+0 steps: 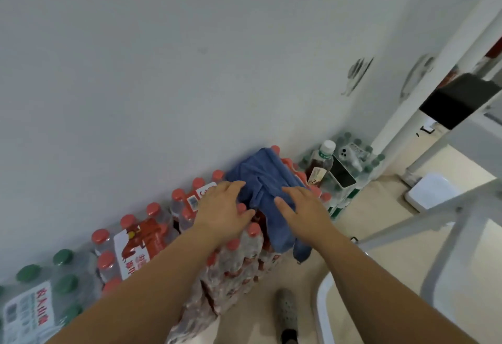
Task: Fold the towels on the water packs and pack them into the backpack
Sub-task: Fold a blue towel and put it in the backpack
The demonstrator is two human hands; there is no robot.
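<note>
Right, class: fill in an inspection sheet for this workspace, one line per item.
Surface: red-capped water packs stacked against the wall.
Job's things: blue towel lies rumpled on the packs, one end hanging over the front; backpack not seen.
Clutter: green-capped packs, drink bottle, white bin beside it.
Hands: left hand and right hand both rest on the towel, fingers fairly straight.
Cables: nothing seen.
Surroundings: pale floor, white metal frame at right, a shoe below.
</note>
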